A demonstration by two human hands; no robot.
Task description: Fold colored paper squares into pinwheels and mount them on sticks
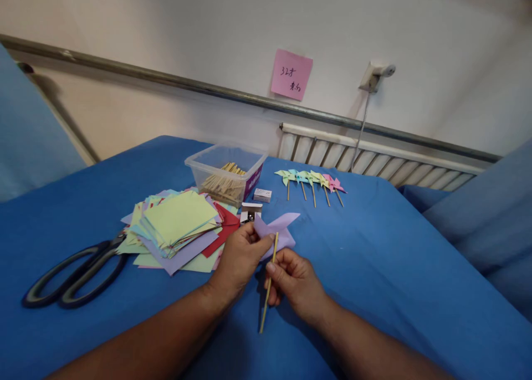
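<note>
We see a blue-covered table (394, 291) carrying a paper pile (183, 216), black-handled scissors (88, 266) left of it and a clear box (252, 181) behind. Our left hand (238, 259) pinches a purple paper pinwheel (286, 237) above the cloth; our right hand (298, 281) grips a wooden stick (268, 288), its tip overlapping the purple paper.

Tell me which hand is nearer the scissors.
Left. The left hand is across the paper stack from the scissors; the right hand is farther off, beyond the left.
</note>
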